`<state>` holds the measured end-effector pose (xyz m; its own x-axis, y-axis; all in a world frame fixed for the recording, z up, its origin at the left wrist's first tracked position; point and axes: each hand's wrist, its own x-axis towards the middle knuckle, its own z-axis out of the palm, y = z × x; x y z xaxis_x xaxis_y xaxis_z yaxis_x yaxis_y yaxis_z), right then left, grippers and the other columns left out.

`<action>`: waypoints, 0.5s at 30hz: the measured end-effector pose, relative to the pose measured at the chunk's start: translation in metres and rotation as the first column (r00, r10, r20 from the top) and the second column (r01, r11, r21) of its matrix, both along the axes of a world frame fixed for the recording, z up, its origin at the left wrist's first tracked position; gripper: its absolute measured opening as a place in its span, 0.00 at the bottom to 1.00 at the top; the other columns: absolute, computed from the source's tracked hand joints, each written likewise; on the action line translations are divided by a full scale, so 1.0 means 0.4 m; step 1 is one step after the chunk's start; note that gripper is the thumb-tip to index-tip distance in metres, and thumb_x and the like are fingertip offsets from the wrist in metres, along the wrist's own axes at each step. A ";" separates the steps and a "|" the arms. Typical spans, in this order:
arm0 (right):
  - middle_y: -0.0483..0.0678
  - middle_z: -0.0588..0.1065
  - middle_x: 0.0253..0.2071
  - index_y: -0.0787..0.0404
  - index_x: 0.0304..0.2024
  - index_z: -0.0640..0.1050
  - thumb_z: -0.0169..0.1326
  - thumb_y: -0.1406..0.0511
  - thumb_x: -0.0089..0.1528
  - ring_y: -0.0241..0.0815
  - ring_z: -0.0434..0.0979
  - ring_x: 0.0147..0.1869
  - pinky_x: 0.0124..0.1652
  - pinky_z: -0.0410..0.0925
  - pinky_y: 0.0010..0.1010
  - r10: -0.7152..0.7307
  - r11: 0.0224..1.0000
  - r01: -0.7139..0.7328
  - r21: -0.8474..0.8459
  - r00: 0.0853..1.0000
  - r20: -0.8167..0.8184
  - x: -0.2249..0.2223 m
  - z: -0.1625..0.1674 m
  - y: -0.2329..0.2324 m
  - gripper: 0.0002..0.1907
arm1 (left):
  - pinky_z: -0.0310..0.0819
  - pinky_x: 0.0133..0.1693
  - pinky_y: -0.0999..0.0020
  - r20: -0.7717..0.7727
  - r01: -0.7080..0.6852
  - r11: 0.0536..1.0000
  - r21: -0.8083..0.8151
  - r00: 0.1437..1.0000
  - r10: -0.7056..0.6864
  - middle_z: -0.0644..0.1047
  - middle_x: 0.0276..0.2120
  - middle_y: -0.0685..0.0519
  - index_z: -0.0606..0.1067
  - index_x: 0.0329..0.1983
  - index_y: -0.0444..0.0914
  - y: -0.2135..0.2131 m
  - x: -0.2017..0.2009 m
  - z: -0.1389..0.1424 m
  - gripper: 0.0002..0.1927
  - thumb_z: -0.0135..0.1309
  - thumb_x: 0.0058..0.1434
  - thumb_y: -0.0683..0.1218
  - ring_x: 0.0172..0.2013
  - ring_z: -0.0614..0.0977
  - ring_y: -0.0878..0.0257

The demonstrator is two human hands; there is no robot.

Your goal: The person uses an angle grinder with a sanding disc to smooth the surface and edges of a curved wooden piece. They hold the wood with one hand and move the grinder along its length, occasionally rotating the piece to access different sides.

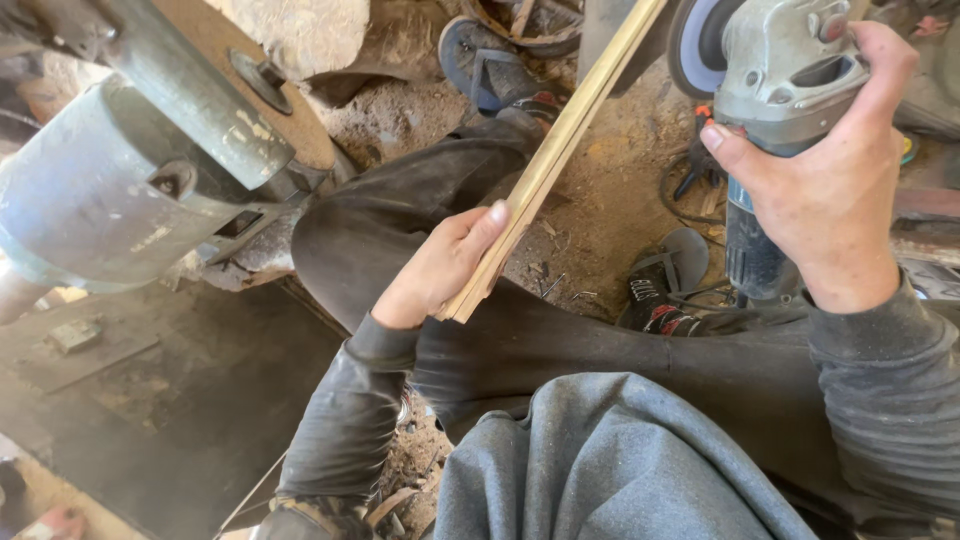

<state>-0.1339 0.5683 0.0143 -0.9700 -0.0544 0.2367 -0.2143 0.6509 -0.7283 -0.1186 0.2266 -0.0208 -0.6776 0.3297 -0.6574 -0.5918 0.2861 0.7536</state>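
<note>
The wooden strip (560,150) runs from the left hand (440,265) over the lap toward the upper right, beside the angle grinder (770,90) in the right hand (825,190). A large motor (110,190) sits far left, and sandals (665,285) rest on the dirt floor (610,190) between.

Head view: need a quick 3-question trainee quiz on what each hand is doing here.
1. True or false: the left hand grips the lower end of the wooden strip.
2. What does the right hand hold? A) hammer B) angle grinder C) saw
3. Fill in: the grinder's disc sits ___ the strip's upper part.

Key: 1 true; 2 B; 3 beside, contact cannot be told.
</note>
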 end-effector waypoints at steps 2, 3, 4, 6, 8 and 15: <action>0.60 0.78 0.57 0.60 0.67 0.55 0.70 0.66 0.70 0.50 0.84 0.62 0.62 0.76 0.35 -0.036 0.999 0.036 0.010 0.999 0.005 0.002 0.017 0.016 0.38 | 0.74 0.25 0.67 0.026 -0.025 1.000 -0.014 0.999 0.025 0.73 0.24 0.53 0.73 0.46 0.31 0.036 -0.020 -0.005 0.29 0.40 0.73 0.62 0.20 0.75 0.66; 0.60 0.78 0.57 0.60 0.67 0.55 0.71 0.66 0.71 0.50 0.84 0.62 0.62 0.76 0.36 -0.045 0.999 0.045 0.011 0.999 0.004 0.004 0.025 0.024 0.38 | 0.75 0.27 0.68 -0.001 -0.030 0.999 0.019 1.000 0.030 0.74 0.26 0.53 0.74 0.48 0.31 0.051 -0.025 -0.006 0.27 0.41 0.74 0.60 0.23 0.76 0.67; 0.61 0.78 0.58 0.61 0.67 0.55 0.71 0.66 0.71 0.51 0.84 0.62 0.62 0.76 0.36 -0.038 0.999 0.038 0.006 0.999 0.002 0.005 0.030 0.028 0.38 | 0.76 0.30 0.69 -0.022 -0.031 0.998 0.052 0.999 0.033 0.75 0.28 0.54 0.75 0.51 0.32 0.064 -0.029 -0.007 0.25 0.41 0.74 0.59 0.26 0.76 0.68; 0.62 0.77 0.58 0.61 0.67 0.54 0.70 0.66 0.70 0.52 0.83 0.61 0.62 0.76 0.37 -0.040 0.999 0.039 0.001 0.999 0.010 0.010 0.033 0.034 0.38 | 0.77 0.35 0.71 -0.030 -0.027 0.996 0.088 0.999 0.029 0.77 0.32 0.55 0.75 0.56 0.33 0.077 -0.030 -0.008 0.23 0.43 0.74 0.56 0.30 0.77 0.69; 0.62 0.77 0.57 0.61 0.66 0.55 0.70 0.66 0.69 0.54 0.83 0.61 0.61 0.76 0.39 -0.044 0.999 0.044 0.003 0.999 0.022 0.012 0.027 0.036 0.39 | 0.77 0.39 0.73 -0.015 -0.025 0.995 0.098 1.000 0.027 0.79 0.37 0.55 0.73 0.61 0.34 0.072 -0.029 -0.009 0.23 0.44 0.73 0.54 0.34 0.78 0.70; 0.64 0.78 0.55 0.63 0.67 0.55 0.71 0.61 0.67 0.56 0.84 0.60 0.59 0.77 0.40 -0.057 0.998 0.056 0.011 0.985 0.162 -0.002 -0.031 0.045 0.41 | 0.68 0.58 0.72 -0.029 0.160 0.975 0.156 0.987 -0.157 0.74 0.60 0.50 0.60 0.74 0.36 0.027 -0.020 -0.012 0.30 0.46 0.72 0.52 0.58 0.74 0.66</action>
<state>-0.1346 0.5864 0.0019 -0.9971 0.0008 0.0760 -0.0564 0.6633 -0.7462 -0.1268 0.2375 -0.0258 -0.6186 0.5324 -0.5779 -0.5356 0.2525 0.8059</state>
